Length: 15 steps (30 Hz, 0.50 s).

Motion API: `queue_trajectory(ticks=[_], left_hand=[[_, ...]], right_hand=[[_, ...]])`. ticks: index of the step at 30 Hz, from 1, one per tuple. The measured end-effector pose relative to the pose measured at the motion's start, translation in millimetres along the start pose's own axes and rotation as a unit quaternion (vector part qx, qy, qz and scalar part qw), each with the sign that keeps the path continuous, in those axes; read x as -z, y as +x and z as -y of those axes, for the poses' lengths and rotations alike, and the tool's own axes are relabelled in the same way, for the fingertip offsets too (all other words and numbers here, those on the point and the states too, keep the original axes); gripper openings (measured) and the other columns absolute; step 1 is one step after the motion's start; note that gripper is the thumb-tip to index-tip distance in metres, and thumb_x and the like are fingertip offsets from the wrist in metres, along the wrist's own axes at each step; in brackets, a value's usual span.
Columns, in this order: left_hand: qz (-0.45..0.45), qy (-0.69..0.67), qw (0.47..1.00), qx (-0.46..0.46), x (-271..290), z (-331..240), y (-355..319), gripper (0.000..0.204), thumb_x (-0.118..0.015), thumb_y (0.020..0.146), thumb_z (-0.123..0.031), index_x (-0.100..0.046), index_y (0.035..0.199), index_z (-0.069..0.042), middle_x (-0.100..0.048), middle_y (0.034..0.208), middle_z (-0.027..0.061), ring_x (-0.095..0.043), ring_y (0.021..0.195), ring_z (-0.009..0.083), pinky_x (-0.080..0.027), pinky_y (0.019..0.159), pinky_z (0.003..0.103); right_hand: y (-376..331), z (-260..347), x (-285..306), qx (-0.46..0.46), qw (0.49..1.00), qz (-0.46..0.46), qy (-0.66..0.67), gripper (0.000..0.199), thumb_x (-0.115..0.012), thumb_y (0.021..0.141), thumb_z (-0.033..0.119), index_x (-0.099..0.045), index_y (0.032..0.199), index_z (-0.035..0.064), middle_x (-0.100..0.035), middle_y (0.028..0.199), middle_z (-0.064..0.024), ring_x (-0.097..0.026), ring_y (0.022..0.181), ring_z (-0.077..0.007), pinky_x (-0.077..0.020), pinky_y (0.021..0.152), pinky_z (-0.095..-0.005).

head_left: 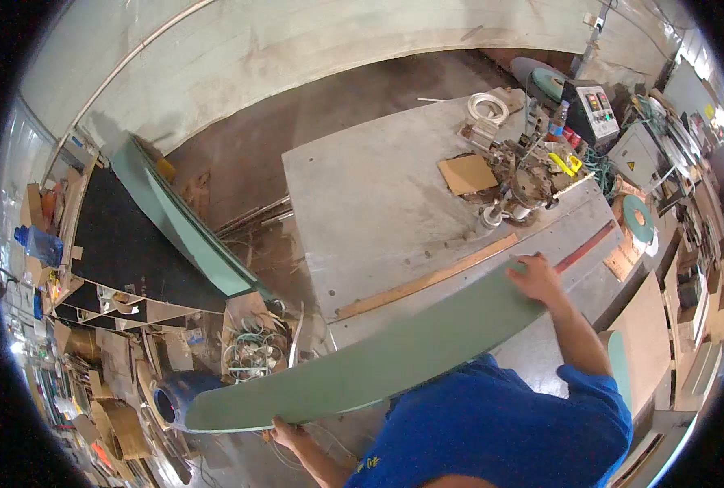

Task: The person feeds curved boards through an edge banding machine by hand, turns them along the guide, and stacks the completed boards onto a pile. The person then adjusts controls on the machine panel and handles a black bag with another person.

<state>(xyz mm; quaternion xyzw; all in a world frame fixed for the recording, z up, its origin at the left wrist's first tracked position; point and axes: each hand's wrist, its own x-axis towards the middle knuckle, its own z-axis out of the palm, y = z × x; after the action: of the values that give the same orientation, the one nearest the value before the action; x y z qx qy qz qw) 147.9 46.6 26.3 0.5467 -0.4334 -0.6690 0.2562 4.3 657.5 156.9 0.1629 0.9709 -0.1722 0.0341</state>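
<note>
A long green board [378, 346] with a rounded left end lies across the front of my body, slanting up to the right. My left hand [289, 433] grips its near edge toward the left end, the fingers partly hidden under it. At the right end, my right hand [537, 281] is closed over the board's far corner. Beyond the board is a grey worktable [378, 220], with a wooden strip [427, 276] along its near side. The board's right part overlaps the table's near edge from this view; whether they touch I cannot tell.
On the table's right stand a metal edging machine [528, 175], a brown cardboard piece [467, 174], a yellow-handled tool [565, 164] and a control box [591, 110]. More green boards [183, 220] lean on a dark bench [126, 236] at left. A blue drum [184, 397] sits by the board's left end.
</note>
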Motion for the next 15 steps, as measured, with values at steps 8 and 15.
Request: queue_trajectory(ticks=[8, 15], left_hand=[[-0.005, 0.291, 0.911, -0.292, -75.3, 0.2, -60.2, 0.072, -0.066, 0.087, -0.053, -0.042, 0.120, 0.007, -0.049, 0.119, 0.0220, -0.057, 0.097, 0.0332, -0.055, 0.067, 0.042], [0.005, 0.405, 0.604, -0.687, -128.6, -4.8, -52.9, 0.078, -0.052, 0.091, -0.061, -0.030, 0.136, -0.001, -0.022, 0.149, 0.0280, -0.027, 0.137, 0.0434, -0.020, 0.107, 0.068]], right_hand=[[20.2, -118.5, 1.4, -0.120, 0.964, 0.222, -0.081, 0.063, -0.061, 0.079, 0.062, -0.073, 0.084, 0.0007, -0.070, 0.090, -0.0205, -0.067, 0.085, -0.0350, -0.0528, 0.080, -0.0447], [50.4, -143.2, -27.9, -0.077, 0.949, 0.290, -0.093, 0.074, -0.055, 0.078, 0.073, -0.075, 0.090, 0.0029, -0.070, 0.088, -0.0190, -0.067, 0.085, -0.0347, -0.0509, 0.079, -0.0448]])
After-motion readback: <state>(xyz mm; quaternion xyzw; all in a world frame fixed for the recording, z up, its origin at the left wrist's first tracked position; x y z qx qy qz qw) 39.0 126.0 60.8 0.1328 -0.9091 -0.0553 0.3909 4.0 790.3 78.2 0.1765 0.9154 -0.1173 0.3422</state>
